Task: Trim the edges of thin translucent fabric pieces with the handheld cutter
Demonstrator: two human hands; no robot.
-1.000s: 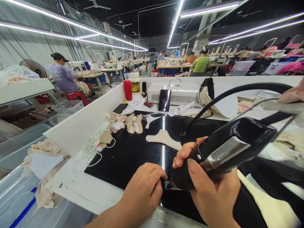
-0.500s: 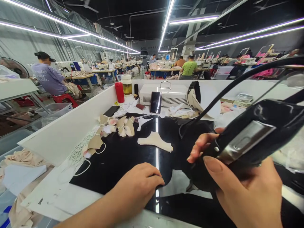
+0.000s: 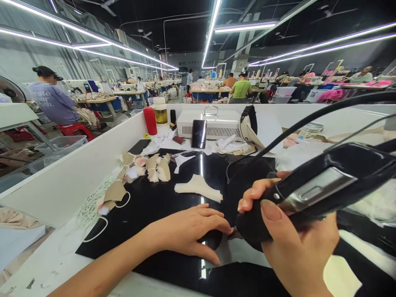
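My right hand (image 3: 293, 235) is wrapped round a black handheld tool (image 3: 328, 181) with a silver plate and a thick black cable. My left hand (image 3: 192, 231) has its fingers spread over the black board (image 3: 148, 231); its fingertips reach a grey-white piece (image 3: 244, 251) lying under the tool's head. The tool's tip is mostly hidden. Beyond my left hand a cream fabric piece (image 3: 198, 186) lies on the board, with a smaller white cut piece (image 3: 182, 161) behind it.
Tied beige bundles (image 3: 157, 167) and white cord (image 3: 93, 204) lie on the left. A phone (image 3: 199, 134) leans on a white vented box (image 3: 216, 119) at the back, near a red cylinder (image 3: 150, 121). People sit at sewing tables beyond the low white wall.
My left hand has moved right towards the tool, and its fingers have spread. The tool has tilted lower in my right hand. The view has shifted slightly, showing a pale piece at the lower right.
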